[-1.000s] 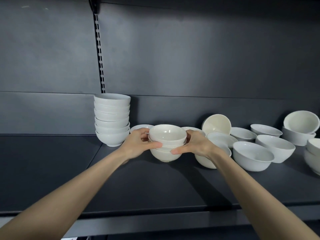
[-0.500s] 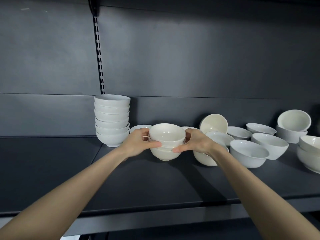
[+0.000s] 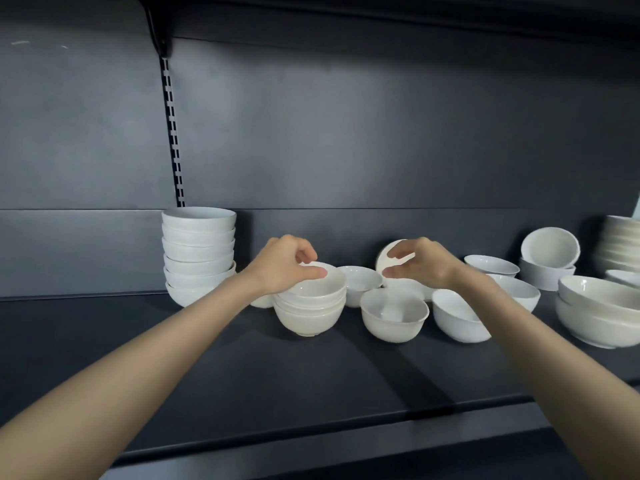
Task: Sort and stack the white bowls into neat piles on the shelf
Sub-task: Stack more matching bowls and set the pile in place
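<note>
Here the dark shelf (image 3: 207, 386) carries many white bowls, and both bare arms reach over it from the near edge. The left hand (image 3: 284, 265) rests on the far left rim of a short stack of cream bowls (image 3: 311, 306) in the middle; the thumb lies on the rim and the fingers curl over it, but how firmly they press I cannot tell, and the hand hides that part of the rim. How many bowls are nested in this stack is hard to count. The right hand (image 3: 424, 263) hangs in the air, well apart from that stack, with its fingers loosely bent and nothing between them. Behind it a tilted bowl (image 3: 389, 256) leans on its side, mostly covered by the fingers.

To the left, against the back wall, stands a tall pile of white bowls (image 3: 199, 254), upright and neat. Just beside the short stack on its right sits a single cream bowl (image 3: 394, 315), and farther back a shallower bowl (image 3: 360, 282). The right forearm crosses a tipped bowl (image 3: 453, 317) and hides part of it. At the far right two large bowls (image 3: 599, 310) sit one in the other, and another pile (image 3: 620, 247) is cut by the picture edge and blurred. A small bowl behind the left wrist is almost fully hidden.
</note>
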Demonstrator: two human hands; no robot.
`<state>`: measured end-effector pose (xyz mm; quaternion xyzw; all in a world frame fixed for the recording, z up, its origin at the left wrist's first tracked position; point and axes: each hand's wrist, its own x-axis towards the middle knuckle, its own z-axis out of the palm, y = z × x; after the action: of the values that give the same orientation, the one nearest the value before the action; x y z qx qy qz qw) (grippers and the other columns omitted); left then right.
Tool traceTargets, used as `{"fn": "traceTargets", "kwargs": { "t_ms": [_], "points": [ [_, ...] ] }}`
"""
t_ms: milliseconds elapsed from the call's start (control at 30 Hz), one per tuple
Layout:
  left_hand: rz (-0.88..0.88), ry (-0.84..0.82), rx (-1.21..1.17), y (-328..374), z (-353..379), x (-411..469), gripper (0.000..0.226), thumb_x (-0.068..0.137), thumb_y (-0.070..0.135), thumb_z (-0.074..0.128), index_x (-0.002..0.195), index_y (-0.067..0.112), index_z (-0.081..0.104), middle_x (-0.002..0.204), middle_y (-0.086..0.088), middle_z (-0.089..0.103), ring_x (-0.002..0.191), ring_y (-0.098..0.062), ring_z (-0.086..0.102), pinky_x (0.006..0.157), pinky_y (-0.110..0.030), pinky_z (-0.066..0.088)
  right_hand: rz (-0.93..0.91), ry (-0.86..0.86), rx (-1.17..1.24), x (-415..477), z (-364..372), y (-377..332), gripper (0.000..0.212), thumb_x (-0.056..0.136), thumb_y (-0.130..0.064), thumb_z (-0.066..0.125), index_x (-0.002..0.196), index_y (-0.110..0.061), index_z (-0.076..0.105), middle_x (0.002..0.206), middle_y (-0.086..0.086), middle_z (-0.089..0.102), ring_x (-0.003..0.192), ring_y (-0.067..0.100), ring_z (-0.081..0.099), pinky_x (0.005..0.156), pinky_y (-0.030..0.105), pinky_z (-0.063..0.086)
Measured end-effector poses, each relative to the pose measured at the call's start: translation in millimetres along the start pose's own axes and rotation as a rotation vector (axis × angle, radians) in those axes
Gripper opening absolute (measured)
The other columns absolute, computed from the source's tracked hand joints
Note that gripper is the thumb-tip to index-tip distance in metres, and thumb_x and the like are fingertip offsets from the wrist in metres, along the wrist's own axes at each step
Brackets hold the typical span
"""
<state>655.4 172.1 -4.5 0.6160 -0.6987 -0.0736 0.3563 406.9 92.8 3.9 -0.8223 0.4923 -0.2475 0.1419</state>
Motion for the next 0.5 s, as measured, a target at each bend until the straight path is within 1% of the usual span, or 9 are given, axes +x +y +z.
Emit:
{"fn": "traceTargets", "kwargs": {
  "t_ms": [67,133,267,367,433,500],
  "points": [
    [0.025,-0.036,0.015,12,12,12,0.031,0.078,0.033,0.077,0.101,0.014,0.068,0.102,-0.001,0.068,0.099,-0.015,0.062,0.089,-0.027,0.048,0.002,0.030,-0.027,4,-14,13,0.042,0.082,-0.030,0.074,0.119,-0.013,0.064,0.123,0.005,0.062,0.108,0.022,0.059,0.088,0.026,0.040],
    [0.051,-0.060,0.034,22,26,25,0.032,0.078,0.032,0.077,0.102,0.013,0.068,0.103,-0.003,0.069,0.098,-0.014,0.063,0.089,-0.026,0.048,-0.004,0.055,-0.053,10,-26,27,0.041,0.082,-0.029,0.074,0.118,-0.012,0.065,0.121,0.006,0.064,0.101,0.020,0.060,0.084,0.025,0.038],
    [0.071,-0.074,0.047,40,58,50,0.034,0.077,0.033,0.077,0.104,0.013,0.068,0.105,-0.003,0.069,0.098,-0.014,0.063,0.092,-0.031,0.049,-0.011,0.067,-0.057,25,-45,56,0.034,0.084,-0.024,0.073,0.113,-0.007,0.066,0.107,0.006,0.068,0.105,0.023,0.062,0.086,0.027,0.044],
    [0.048,-0.074,0.070,49,83,71,0.037,0.077,0.035,0.077,0.106,0.013,0.068,0.107,-0.004,0.069,0.100,-0.017,0.062,0.093,-0.034,0.049,-0.016,0.050,-0.034,44,-53,83,0.037,0.084,-0.024,0.073,0.115,-0.006,0.065,0.110,0.010,0.068,0.102,0.023,0.063,0.079,0.023,0.043],
    [0.021,-0.072,0.096,53,100,84,0.039,0.078,0.035,0.075,0.109,0.013,0.067,0.109,-0.004,0.069,0.101,-0.017,0.061,0.093,-0.033,0.048,-0.035,0.030,-0.060,60,-55,102,0.040,0.085,-0.027,0.072,0.118,-0.007,0.064,0.115,0.009,0.067,0.108,0.023,0.061,0.082,0.022,0.041],
    [-0.026,-0.052,0.108,55,113,95,0.043,0.079,0.036,0.074,0.114,0.013,0.065,0.113,-0.004,0.067,0.104,-0.017,0.060,0.095,-0.034,0.047,-0.058,0.004,-0.074,76,-57,118,0.041,0.086,-0.029,0.071,0.120,-0.007,0.063,0.118,0.009,0.067,0.112,0.023,0.060,0.089,0.024,0.042]
  ]
}}
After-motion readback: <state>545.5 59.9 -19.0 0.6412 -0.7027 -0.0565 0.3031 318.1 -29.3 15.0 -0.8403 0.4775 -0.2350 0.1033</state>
